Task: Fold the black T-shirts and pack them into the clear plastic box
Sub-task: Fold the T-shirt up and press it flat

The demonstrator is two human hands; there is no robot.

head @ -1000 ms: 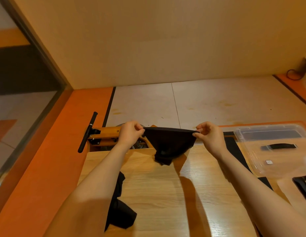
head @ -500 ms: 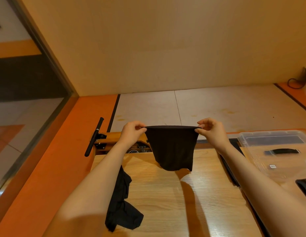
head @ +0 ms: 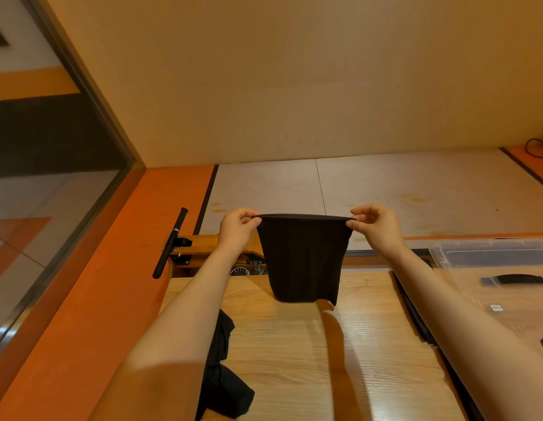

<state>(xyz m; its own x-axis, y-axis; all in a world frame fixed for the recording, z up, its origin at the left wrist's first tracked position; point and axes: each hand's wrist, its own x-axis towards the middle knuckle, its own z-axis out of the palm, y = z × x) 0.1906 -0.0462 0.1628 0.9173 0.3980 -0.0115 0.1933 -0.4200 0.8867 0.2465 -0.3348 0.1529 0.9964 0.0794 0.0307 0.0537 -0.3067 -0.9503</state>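
A black T-shirt (head: pixel 303 259) hangs stretched between my two hands above the far end of the wooden table (head: pixel 294 354). My left hand (head: pixel 238 227) pinches its top left corner and my right hand (head: pixel 375 227) pinches the top right corner. The cloth's lower edge hangs just over the tabletop. A second black T-shirt (head: pixel 223 375) lies crumpled at the table's left edge, partly hidden by my left forearm. The clear plastic box (head: pixel 495 256) sits to the right, beyond my right arm.
A black handle piece (head: pixel 514 280) shows on or through the clear box. A black bar (head: pixel 170 243) on a wooden frame sticks out left of the table's far end. Orange floor and a glass partition lie to the left, a plain wall ahead.
Both hands have lifted the T-shirt higher and pulled it taut; the cloth that hung bunched now hangs flat and wider. The view has tilted upward.
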